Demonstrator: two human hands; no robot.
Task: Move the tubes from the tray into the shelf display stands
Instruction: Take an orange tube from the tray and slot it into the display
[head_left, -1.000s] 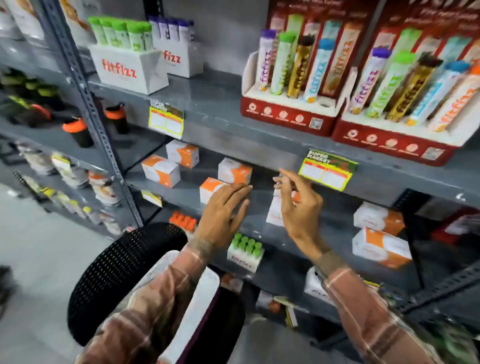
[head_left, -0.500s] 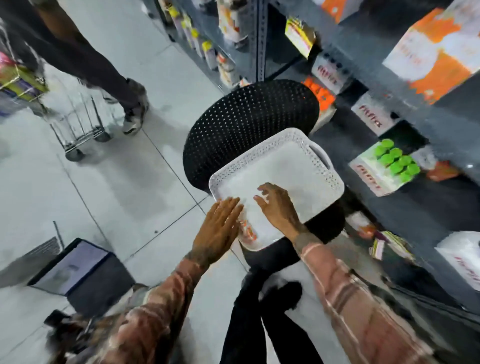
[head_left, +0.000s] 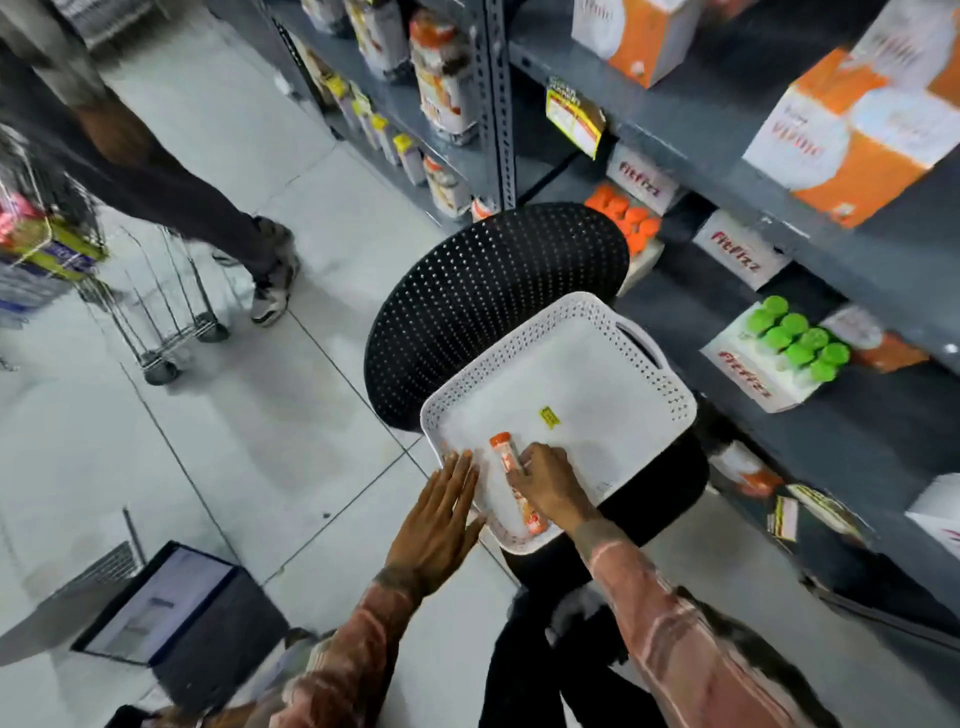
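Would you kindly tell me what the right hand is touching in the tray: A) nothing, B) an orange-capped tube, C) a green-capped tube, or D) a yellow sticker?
B: the right hand rests on an orange-capped tube lying near the tray corner, while the left hand is spread flat at the tray's edge.

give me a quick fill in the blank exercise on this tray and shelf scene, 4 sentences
1. The right hand is closing on a white tube with an ______ cap.
2. The white perforated tray rests on a ______ perforated stool.
3. The left hand is spread flat at the tray's near ______ edge.
4. The display stand on the shelf right of the tray holds tubes with ______ caps.

Missing words: orange; black; left; green
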